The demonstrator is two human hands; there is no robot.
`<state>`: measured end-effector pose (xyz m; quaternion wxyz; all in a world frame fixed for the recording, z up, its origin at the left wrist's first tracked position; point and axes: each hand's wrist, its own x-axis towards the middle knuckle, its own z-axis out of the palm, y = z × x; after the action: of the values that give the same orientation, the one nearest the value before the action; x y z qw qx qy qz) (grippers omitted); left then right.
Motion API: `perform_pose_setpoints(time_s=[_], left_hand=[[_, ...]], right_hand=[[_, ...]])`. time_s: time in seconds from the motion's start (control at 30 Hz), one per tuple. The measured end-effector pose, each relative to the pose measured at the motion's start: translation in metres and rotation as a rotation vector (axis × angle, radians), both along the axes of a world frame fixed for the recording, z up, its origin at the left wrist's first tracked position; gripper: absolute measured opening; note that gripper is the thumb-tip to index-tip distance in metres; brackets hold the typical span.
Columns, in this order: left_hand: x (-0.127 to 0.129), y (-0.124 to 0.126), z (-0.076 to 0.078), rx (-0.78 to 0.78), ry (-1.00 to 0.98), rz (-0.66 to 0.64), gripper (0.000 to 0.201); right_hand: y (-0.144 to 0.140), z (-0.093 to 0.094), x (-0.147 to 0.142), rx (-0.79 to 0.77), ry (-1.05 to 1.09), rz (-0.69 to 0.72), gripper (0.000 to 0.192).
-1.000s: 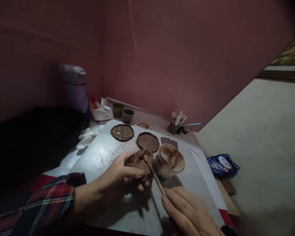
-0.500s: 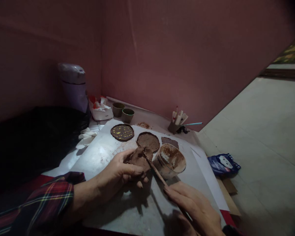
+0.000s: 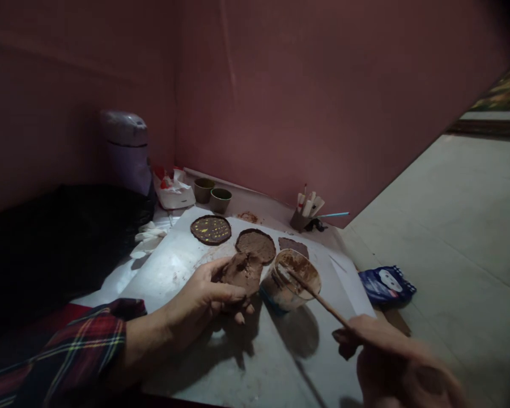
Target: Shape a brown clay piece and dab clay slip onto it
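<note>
Now the right hand (image 3: 402, 362) has swung out toward the near right, blurred in motion, its fingers pinched narrow around the wooden stick (image 3: 318, 296); half a second ago the stick's far tip was pressed on the lump of brown clay (image 3: 242, 272), and it now sits inside the smeared plastic cup (image 3: 291, 279), against the muddy inner wall; the cup itself has barely shifted, just right of the lump. Meanwhile the left hand (image 3: 204, 297) stays where it was, fingers curled round the near side of the clay, thumb along its left edge, holding it on the pale sheet (image 3: 182, 260); a plaid sleeve (image 3: 63, 357) covers that arm. Farther off, unchanged, lie a dark disc with yellow dots (image 3: 211, 229) on the left and a plain brown disc (image 3: 255, 245) just right of it; two small green cups (image 3: 212, 195) stand near the far wall, and a pot of tools (image 3: 308, 212) stands to their right; a blue packet (image 3: 386, 283) rests at the sheet's right edge.
</note>
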<state>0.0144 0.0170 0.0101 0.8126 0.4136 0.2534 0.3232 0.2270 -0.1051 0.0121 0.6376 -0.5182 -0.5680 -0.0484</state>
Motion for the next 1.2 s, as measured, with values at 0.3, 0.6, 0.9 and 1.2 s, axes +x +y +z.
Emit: perform_pose_setpoints(time_s=[0.3,0.6,0.9,1.2], left_hand=[[0.0,-0.003,0.002,0.016,0.007,-0.023,0.055],[0.0,-0.004,0.003,0.021,0.003,-0.031,0.053],[0.001,-0.003,0.0,0.008,-0.017,-0.053,0.046],[0.0,-0.003,0.0,0.028,-0.011,-0.098,0.036]], right_hand=[[0.031,0.018,0.003,-0.321,-0.413,-0.152,0.049],[0.05,0.025,0.007,-0.515,0.416,0.055,0.048],[0.046,0.03,0.013,-0.208,0.933,0.004,0.035],[0.018,0.01,-0.016,-0.311,0.055,0.33,0.03]])
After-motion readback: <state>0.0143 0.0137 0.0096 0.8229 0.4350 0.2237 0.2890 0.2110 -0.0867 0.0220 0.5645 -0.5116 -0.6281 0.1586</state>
